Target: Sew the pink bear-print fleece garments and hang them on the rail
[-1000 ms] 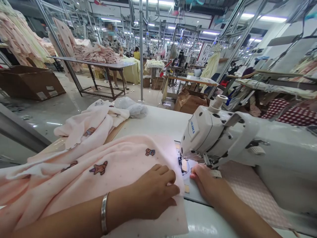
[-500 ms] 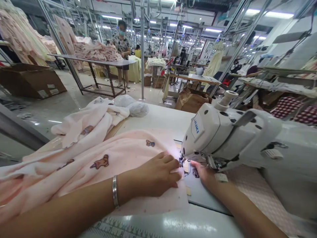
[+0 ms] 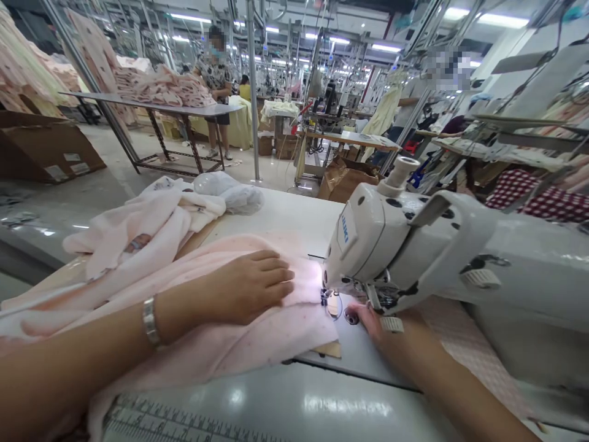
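My left hand (image 3: 248, 285) lies flat, fingers stretched out, on a pale pink fleece cloth (image 3: 257, 334) spread over the sewing table (image 3: 285, 399). A silver bangle (image 3: 150, 320) circles that wrist. The cloth's right edge reaches the needle area (image 3: 329, 301) of a white sewing machine (image 3: 414, 245). My right hand (image 3: 372, 319) sits under the machine head, just right of the needle, its fingers mostly hidden by the machine. A small tan label (image 3: 329, 350) pokes out from under the cloth's lower right corner.
More pink cloth (image 3: 138, 227) and a clear plastic bag (image 3: 230, 193) are heaped at the table's back left. A printed ruler (image 3: 175, 423) runs along the front edge. Beyond are a table with stacked garments (image 3: 161, 92), a standing person (image 3: 214, 67), cardboard boxes (image 3: 46, 150) and other sewing stations.
My left hand has slid left and further back over the cloth, and the cloth has bunched toward the needle. My right hand has moved deeper under the machine head.
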`<state>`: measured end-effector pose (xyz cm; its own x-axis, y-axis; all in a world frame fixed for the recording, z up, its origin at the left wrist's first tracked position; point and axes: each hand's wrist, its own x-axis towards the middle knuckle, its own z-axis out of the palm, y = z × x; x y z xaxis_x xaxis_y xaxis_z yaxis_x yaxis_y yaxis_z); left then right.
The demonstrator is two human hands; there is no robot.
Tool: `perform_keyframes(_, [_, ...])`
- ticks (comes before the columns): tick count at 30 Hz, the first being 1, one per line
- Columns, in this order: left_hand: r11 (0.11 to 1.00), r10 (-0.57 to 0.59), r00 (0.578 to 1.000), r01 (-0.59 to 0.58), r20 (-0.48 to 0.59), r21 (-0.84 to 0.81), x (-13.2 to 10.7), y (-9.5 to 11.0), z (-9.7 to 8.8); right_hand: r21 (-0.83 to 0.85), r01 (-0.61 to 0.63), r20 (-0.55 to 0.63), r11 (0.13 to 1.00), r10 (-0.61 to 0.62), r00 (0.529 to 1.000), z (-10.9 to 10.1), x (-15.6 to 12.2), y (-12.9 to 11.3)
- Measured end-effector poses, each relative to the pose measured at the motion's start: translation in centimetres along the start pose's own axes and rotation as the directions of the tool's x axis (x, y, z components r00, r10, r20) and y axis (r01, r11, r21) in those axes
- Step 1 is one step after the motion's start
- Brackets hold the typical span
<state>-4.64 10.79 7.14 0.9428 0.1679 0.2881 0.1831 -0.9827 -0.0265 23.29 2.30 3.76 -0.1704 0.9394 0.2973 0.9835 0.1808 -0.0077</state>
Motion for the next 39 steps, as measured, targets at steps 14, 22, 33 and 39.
perform_keyframes(14, [0.908,-0.262,0.965,0.255,0.023,-0.333,2.8,6.0,1.9,0.315,0.029,0.047,0.949,-0.047,0.998,-0.7,-1.0,-3.9])
perform_keyframes(22, [0.881,-0.305,0.952,0.290,0.020,-0.374,1.7,6.2,2.4,0.265,0.017,-0.165,0.964,0.028,0.986,-1.6,-0.6,-0.2])
perform_keyframes(33, [0.878,-0.361,0.933,0.341,0.006,-0.337,2.3,6.3,3.2,-0.210,0.420,-0.056,0.883,-0.439,0.897,-2.3,-3.8,-5.4])
perform_keyframes(39, [0.889,-0.350,0.937,0.330,-0.007,-0.316,2.6,5.5,3.4,-0.230,0.446,-0.002,0.865,-0.458,0.889,-1.6,-2.9,-3.5])
